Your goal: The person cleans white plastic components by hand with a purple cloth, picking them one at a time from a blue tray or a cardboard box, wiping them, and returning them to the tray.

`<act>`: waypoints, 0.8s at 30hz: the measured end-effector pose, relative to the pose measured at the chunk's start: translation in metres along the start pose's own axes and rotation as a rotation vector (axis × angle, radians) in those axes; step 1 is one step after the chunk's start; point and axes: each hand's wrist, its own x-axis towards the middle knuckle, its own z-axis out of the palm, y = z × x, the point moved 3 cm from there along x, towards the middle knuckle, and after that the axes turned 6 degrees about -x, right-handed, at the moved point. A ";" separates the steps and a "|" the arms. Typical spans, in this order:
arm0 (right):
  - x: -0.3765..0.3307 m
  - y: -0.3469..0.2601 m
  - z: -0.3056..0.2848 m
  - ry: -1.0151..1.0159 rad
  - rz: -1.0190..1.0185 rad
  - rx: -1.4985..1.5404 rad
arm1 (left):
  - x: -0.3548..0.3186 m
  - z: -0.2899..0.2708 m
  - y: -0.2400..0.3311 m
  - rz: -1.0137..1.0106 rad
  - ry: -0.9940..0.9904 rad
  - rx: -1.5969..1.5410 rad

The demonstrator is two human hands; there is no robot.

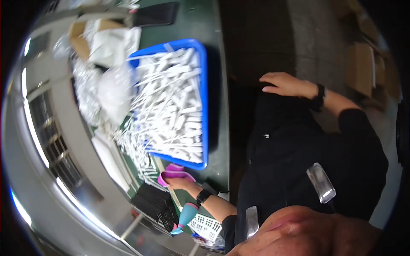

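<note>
One wide fisheye view looked down from the wearer's head.
It sat close above the dark-clothed torso [284,166], taking in the left hand [179,183], the right hand [285,83] and the green tabletop [198,23]; light strips [35,134] bowed along the left rim.

A magenta-purple band [179,174], soft-looking and bent into an open loop, sits set back from the front edge of the green counter [218,106], partly covered at its lower side. Its material is too blurred to tell.
</note>
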 end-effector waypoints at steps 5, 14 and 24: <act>0.011 -0.141 -0.089 0.590 -0.377 -0.024 | 0.000 -0.004 0.015 -0.059 -0.098 -0.168; 0.107 -0.228 -0.071 0.682 -0.412 -0.840 | 0.011 -0.027 0.015 -0.032 -0.072 -0.194; 0.124 -0.282 -0.029 0.486 -0.637 -0.646 | 0.044 -0.088 -0.025 -0.051 -0.022 -0.074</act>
